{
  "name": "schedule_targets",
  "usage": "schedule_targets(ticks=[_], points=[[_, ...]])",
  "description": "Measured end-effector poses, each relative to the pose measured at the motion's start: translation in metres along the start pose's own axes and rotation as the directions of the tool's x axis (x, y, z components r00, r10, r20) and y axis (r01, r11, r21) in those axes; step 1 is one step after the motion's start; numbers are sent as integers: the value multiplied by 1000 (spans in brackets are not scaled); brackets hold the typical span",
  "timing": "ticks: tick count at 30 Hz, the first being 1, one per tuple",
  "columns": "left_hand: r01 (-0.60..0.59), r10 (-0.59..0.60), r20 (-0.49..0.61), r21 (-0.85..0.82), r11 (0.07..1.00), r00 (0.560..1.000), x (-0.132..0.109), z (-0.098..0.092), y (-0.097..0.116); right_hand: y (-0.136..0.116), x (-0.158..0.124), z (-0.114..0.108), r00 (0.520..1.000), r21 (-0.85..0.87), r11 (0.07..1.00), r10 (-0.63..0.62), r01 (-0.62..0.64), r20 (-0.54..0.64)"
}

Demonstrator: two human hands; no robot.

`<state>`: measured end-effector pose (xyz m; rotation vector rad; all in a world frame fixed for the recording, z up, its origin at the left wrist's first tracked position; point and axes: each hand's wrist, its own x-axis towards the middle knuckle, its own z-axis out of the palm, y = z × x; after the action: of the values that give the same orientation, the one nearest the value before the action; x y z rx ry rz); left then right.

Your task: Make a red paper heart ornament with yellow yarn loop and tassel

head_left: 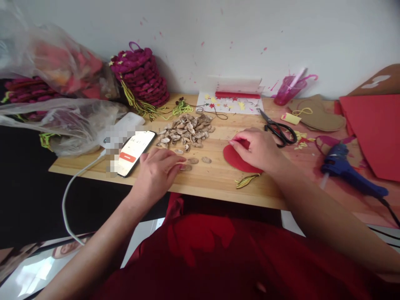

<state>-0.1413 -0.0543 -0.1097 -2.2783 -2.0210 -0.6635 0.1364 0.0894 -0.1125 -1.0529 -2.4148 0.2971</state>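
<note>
A pile of brown peanut shells [190, 130] lies mid-table, with several loose shells in front of it. My left hand [158, 168] rests at the table's front edge beside the phone. Its fingers are drawn together, with the tips against a loose shell [186, 167]. A flat, rounded red piece [239, 160] lies to the right, with a yellow and black tassel [247, 181] at its lower edge. Over this piece is my right hand [258, 148], thumb and forefinger pinched near its upper left edge. What they pinch is too small to tell. Part of the red piece is hidden by that hand.
A lit phone [136, 152] and a white power bank [125, 127] with cable lie left. Behind stand a purple woven piece [142, 79] and plastic bags [75, 62]. To the right are scissors [278, 129], a blue glue gun [346, 166], brown cutouts [318, 114] and red sheets [375, 133].
</note>
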Motion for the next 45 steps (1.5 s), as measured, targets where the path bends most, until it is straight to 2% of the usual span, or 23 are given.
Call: schedule_targets(ticks=[6,10,13,16,19,22,25,27,30,33,36,39,42,45], points=[[64,-61,-72,50,997,996,-10,-22,-24,-4,0,-7,997,0,1000,27,-27,-66],[48,-51,-34,-86,995,998,-20,-30,-33,-6,0,-9,997,20,1000,24,-23,-67],[7,-2,25,-193,981,1000,-25,-26,-28,-6,-1,-8,997,17,1000,15,-13,-78],[-53,71,73,-218,974,995,-25,-16,-22,-5,-1,-5,997,6,1000,4,-3,-75],[-57,77,78,-233,971,994,-23,-8,-19,-2,0,-3,997,-8,1000,-16,15,-74],[7,4,39,-270,963,999,-21,-2,-20,1,0,-2,995,-26,999,-34,31,-92],[56,-74,-64,-241,969,995,-19,4,-24,2,0,-1,994,-30,999,-47,44,-96],[31,-55,-153,-151,988,987,-17,11,-29,1,0,-1,994,-29,998,-53,51,-92],[-54,51,-240,-6,999,969,-13,20,-34,0,0,-2,994,-32,998,-56,53,-91],[-98,103,-262,32,995,960,-14,23,-34,-1,0,-2,995,-32,998,-48,45,-92],[-110,103,-266,-9,994,958,-20,20,-31,0,0,-1,995,-30,999,-41,38,-89],[-115,103,-230,-37,993,968,-29,14,-28,2,0,0,997,-33,999,-37,34,-74],[-82,72,-201,-40,996,977,-33,11,-28,3,0,0,997,-33,999,-32,30,-67],[-20,-6,-214,-119,993,977,-29,11,-29,2,0,0,997,-37,999,-31,29,-65]])
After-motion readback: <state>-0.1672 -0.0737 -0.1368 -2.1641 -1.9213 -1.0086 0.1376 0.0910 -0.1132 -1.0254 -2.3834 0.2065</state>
